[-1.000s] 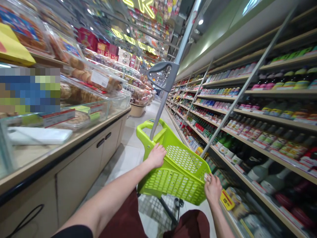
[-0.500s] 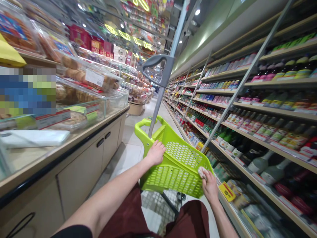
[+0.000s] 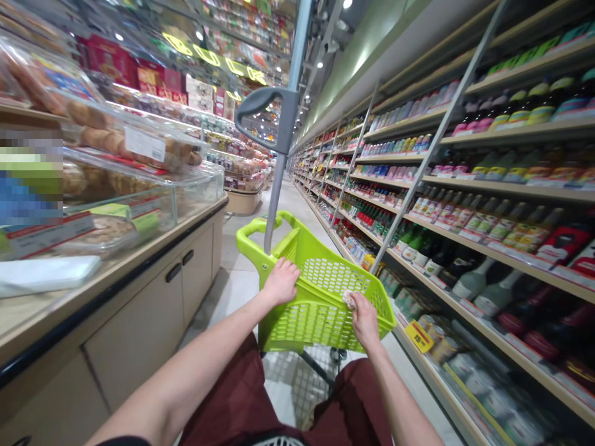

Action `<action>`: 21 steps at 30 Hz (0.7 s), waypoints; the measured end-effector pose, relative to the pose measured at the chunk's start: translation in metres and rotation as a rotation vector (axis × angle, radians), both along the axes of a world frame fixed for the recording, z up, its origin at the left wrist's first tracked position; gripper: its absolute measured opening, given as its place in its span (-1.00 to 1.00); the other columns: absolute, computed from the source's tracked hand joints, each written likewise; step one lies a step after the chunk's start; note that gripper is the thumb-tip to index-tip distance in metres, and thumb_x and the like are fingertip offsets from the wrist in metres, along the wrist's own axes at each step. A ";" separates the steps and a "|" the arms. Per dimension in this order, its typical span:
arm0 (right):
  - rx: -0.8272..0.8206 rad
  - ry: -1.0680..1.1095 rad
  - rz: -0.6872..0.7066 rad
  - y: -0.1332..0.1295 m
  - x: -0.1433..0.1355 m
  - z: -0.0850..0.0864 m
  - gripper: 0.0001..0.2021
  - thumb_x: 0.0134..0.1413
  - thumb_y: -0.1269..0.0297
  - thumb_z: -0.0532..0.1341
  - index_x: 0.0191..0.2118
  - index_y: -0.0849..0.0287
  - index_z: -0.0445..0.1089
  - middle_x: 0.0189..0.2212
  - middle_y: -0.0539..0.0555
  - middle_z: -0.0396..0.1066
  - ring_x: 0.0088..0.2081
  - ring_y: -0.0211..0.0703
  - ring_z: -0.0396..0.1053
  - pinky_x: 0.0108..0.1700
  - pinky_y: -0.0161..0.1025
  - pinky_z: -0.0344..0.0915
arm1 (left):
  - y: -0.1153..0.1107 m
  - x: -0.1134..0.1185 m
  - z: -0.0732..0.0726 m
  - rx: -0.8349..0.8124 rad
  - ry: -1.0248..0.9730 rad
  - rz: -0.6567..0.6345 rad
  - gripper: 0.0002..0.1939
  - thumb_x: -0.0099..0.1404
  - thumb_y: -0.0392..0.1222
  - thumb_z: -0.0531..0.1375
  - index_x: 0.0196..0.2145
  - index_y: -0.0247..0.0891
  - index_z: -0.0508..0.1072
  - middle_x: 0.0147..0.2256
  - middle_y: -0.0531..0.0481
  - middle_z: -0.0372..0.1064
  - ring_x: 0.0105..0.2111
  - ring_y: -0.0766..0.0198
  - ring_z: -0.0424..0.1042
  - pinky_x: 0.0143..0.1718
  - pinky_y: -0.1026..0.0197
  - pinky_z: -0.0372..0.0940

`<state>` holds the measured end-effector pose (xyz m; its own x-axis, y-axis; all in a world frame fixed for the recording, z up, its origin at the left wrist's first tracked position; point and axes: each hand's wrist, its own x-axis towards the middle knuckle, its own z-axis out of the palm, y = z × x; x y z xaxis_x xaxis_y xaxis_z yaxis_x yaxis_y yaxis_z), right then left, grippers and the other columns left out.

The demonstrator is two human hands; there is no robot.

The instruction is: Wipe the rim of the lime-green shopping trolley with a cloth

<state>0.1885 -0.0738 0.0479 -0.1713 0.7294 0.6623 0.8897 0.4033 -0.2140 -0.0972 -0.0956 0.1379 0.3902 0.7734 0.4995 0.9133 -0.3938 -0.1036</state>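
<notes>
my left grip [image 3: 282, 280], closed on the near rim of one green basket [image 3: 320, 295] just beneath it; my right grip [image 3: 365, 319], pinching one crumpled white wad [image 3: 348, 300] at its fingertips, by that same rim; work done and work left, i cannot tell.

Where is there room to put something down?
On the floor between the basket and cabinets, and farther up the aisle. The counter's front strip, beside the white slab, looks bare too. The shelves and glass case are crowded. I can't see the basket's bottom.
</notes>
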 end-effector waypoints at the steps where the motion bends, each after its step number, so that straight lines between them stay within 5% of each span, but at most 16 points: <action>1: -0.018 -0.008 -0.026 -0.001 0.007 0.000 -0.55 -0.12 0.50 -0.07 -0.04 0.16 0.26 -0.06 0.11 0.27 -0.01 -0.12 0.17 -0.01 -0.12 0.10 | 0.000 -0.001 0.000 0.002 0.000 -0.006 -0.72 0.01 -0.18 0.12 -0.26 -0.26 0.35 -0.21 -0.09 0.34 -0.09 0.12 0.20 0.10 0.02 -0.15; 7: -0.091 0.096 -0.399 -0.011 0.088 -0.012 -0.55 -0.11 0.41 -0.08 -0.04 0.24 0.26 -0.12 0.18 0.30 -0.09 -0.02 0.24 -0.09 -0.05 0.16 | -0.003 0.000 -0.001 -0.001 -0.031 -0.037 -0.72 0.02 -0.20 0.13 -0.26 -0.26 0.34 -0.20 -0.10 0.33 -0.08 0.12 0.19 0.10 0.03 -0.15; 10: -0.079 0.161 -0.369 -0.015 0.094 -0.013 -0.55 -0.14 0.41 -0.08 -0.06 0.29 0.26 -0.16 0.19 0.31 -0.11 -0.03 0.25 -0.09 -0.11 0.18 | -0.004 0.003 -0.002 -0.002 -0.049 -0.021 -0.72 0.02 -0.20 0.12 -0.25 -0.25 0.35 -0.19 -0.09 0.34 -0.08 0.13 0.19 0.11 0.02 -0.17; 17: -0.069 0.336 -0.004 -0.022 -0.006 0.012 -0.59 -0.13 0.43 -0.06 -0.11 0.24 0.30 -0.10 0.15 0.29 -0.06 -0.08 0.23 0.01 -0.14 0.12 | -0.004 0.004 0.002 -0.032 -0.093 -0.020 -0.71 0.01 -0.19 0.13 -0.24 -0.25 0.36 -0.18 -0.09 0.35 -0.07 0.10 0.21 0.12 -0.04 -0.16; 21: -0.166 0.750 0.198 -0.030 -0.070 0.041 -0.61 -0.07 0.30 0.02 -0.05 0.22 0.22 -0.13 0.11 0.33 -0.15 -0.13 0.29 -0.05 -0.16 0.18 | -0.014 0.030 0.003 -0.123 -0.429 -0.118 -0.58 0.05 -0.25 0.11 -0.08 -0.26 0.26 0.00 -0.10 0.23 0.01 0.17 0.18 0.10 0.02 -0.01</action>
<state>0.1180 -0.1035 0.0884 0.1407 0.8312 0.5379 0.3990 0.4496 -0.7991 -0.0672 -0.1098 0.1404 0.2571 0.7998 0.5424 0.8119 -0.4831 0.3276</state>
